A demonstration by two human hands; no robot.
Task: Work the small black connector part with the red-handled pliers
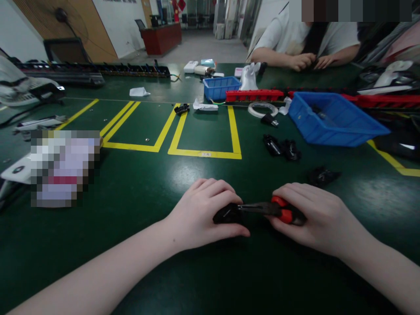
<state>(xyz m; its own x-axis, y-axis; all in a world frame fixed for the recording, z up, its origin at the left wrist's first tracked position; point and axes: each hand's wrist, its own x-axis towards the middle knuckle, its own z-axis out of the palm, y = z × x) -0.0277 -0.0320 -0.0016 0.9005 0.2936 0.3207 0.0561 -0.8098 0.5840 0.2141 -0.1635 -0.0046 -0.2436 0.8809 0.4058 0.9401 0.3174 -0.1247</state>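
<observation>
A person at a green table point(197, 284) works a pair of red-handled pliers point(264, 208) against a small black part point(226, 214), both lying between the two hands. The fingers of the left hand point(210, 214) curl narrowly over the part, thumb stretched along its near side, while those of the right hand point(311, 216) are wrapped around the pliers' handles, the slim nose reaching across to the left fingertips. Beyond the right fingers and farther right sits a large blue bin point(341, 130) with a few dark pieces point(320, 112) at the bottom — too dim to identify. Straight ahead of the left fingers, well apart, stands a smaller blue bin point(218, 91), its contents impossible to make out. Loose black pieces point(273, 145) lie between the right fingers and the large bin, near a white coil point(252, 111).
</observation>
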